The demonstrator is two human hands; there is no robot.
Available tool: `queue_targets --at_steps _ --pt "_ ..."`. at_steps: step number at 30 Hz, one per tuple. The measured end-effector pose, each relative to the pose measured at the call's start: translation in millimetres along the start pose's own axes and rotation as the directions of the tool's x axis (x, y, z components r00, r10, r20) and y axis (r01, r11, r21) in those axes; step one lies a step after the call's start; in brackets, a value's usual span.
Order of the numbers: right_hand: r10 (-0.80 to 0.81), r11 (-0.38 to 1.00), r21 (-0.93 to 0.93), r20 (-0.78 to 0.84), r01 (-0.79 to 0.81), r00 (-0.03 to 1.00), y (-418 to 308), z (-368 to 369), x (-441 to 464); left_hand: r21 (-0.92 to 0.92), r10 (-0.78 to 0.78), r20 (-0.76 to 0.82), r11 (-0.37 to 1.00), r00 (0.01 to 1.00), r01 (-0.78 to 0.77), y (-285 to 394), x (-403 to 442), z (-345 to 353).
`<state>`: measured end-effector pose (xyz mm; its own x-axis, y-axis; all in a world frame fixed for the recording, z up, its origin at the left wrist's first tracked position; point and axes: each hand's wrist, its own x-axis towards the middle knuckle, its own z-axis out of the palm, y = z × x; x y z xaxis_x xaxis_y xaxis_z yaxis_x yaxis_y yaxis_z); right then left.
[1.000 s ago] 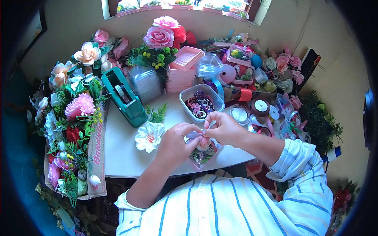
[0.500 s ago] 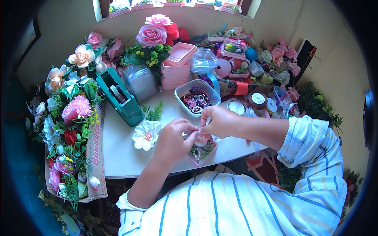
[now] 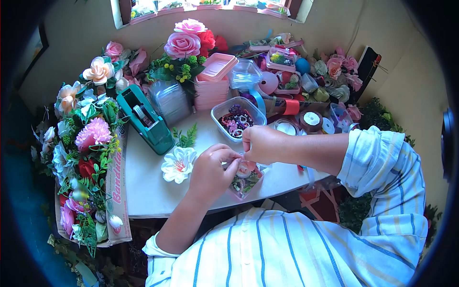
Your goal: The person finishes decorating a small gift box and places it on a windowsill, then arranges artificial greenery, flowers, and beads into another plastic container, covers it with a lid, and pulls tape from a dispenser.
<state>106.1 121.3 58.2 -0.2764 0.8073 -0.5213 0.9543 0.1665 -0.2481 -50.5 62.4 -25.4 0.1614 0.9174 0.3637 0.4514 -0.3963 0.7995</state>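
Observation:
My left hand (image 3: 214, 171) is closed in a pinch, thumb against forefinger, just above a small clear box (image 3: 245, 186) with pink edges. Green leaves and a pale pink flower show in that box at the table's front edge. Facing it, my right hand (image 3: 264, 146) is closed too, its fingertips curled down and mostly hidden behind the hand. Something small and pale shows between the two hands, too small to name. A white artificial flower (image 3: 178, 165) lies left of my left hand, below a green fern sprig (image 3: 185, 136).
A clear tub of beads (image 3: 239, 119) stands behind my hands. A green tape dispenser (image 3: 146, 119), stacked pink trays (image 3: 212, 93) and clear lids (image 3: 169, 100) are at the back left. A cardboard box (image 3: 117, 191) of artificial flowers borders the left. Ribbon spools (image 3: 311, 120) sit right.
My right hand has turned over and its forearm has risen slightly, so its fingertips show less. The left hand stays nearly in place above the small box.

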Motion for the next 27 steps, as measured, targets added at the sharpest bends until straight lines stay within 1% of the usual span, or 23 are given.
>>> queue_targets --at_steps 1,2,4,8,9,10,11,13,14,16,21,23,25,27 --pt "0.011 0.999 -0.043 0.025 -0.010 1.000 -1 -1 0 -0.006 -0.004 -0.002 1.000 1.000 0.004 0 0 0" --pt "0.011 0.999 -0.043 0.025 -0.010 1.000 -2 0 0 -0.006 -0.004 -0.002 1.000 1.000 0.004 -1 0 0" --pt "0.023 1.000 0.013 0.052 -0.024 0.998 -2 0 0 -0.007 -0.007 -0.001 1.000 1.000 0.007 -1 0 1" --pt "0.025 0.999 0.048 0.003 -0.025 1.000 -3 -8 -18 -0.033 -0.009 0.004 0.999 1.000 0.009 -1 0 -1" --pt "-0.095 0.995 0.028 -0.077 0.098 0.992 1 -11 -23 -0.045 -0.009 0.004 0.999 1.000 0.009 -3 0 -1" --pt "-0.216 0.976 -0.003 -0.154 0.218 0.964 6 -13 -26 -0.057 -0.009 0.002 0.998 1.000 0.009 -4 -1 -1" --pt "-0.220 0.975 -0.006 -0.152 0.222 0.963 12 -12 -26 -0.055 -0.011 -0.002 0.998 1.000 0.011 -3 -1 -1" --pt "-0.410 0.911 -0.087 -0.287 0.403 0.866 25 -5 -21 -0.079 -0.031 0.005 0.996 1.000 0.031 -1 -1 -2" --pt "-0.414 0.909 -0.088 -0.286 0.406 0.864 31 1 -17 -0.077 -0.033 0.001 0.996 0.999 0.033 0 0 -3" --pt "-0.520 0.834 -0.042 -0.392 0.550 0.759 39 12 -12 -0.057 -0.006 0.018 0.998 1.000 0.007 1 0 -3" --pt "-0.509 0.822 0.027 -0.412 0.569 0.756 46 29 -7 -0.078 -0.031 0.024 0.996 0.999 0.033 0 2 -3" --pt "-0.507 0.805 0.049 -0.461 0.591 0.728 49 36 -5 -0.089 -0.048 0.029 0.995 0.998 0.050 -2 2 -2" --pt "-0.501 0.813 0.050 -0.448 0.580 0.740 49 37 -8 -0.097 -0.051 0.022 0.994 0.998 0.052 -2 2 -1" --pt "-0.513 0.799 0.021 -0.499 0.602 0.698 50 40 -9 -0.100 -0.047 0.020 0.994 0.999 0.049 -3 2 -1"
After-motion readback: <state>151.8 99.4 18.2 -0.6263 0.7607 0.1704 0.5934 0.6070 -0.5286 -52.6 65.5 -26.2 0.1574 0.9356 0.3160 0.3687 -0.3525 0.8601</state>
